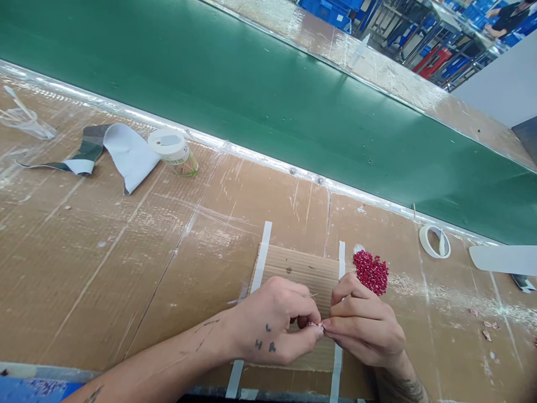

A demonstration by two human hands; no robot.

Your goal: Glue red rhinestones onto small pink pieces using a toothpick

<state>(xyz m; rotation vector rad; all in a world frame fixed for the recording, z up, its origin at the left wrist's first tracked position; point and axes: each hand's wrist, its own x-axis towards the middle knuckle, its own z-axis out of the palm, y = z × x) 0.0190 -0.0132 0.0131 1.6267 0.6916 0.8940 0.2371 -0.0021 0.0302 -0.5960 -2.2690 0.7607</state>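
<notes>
My left hand (pixel 281 322) is closed in a pinch, with a small pinkish-white piece (pixel 315 324) at its thumb and fingertips. My right hand (pixel 364 324) pinches from the other side, its fingertips meeting the left ones at the same piece. Fingers hide most of the piece, so its kind cannot be made out. A thin straw-coloured sliver (pixel 314 295) shows just above my left fingers. Both hands are over a corrugated cardboard sheet (pixel 302 267). Just beyond my right hand lies a heap of small shiny dark-red beads (pixel 371 272).
White tape strips (pixel 262 257) edge the cardboard. A toothpick tub (pixel 174 152) and a grey-white cloth strip (pixel 130 157) lie at left. A tape roll (pixel 424 242) and pink scraps (pixel 486 335) lie at right. A green belt (pixel 268 101) runs behind; a person (pixel 505 22) is far off.
</notes>
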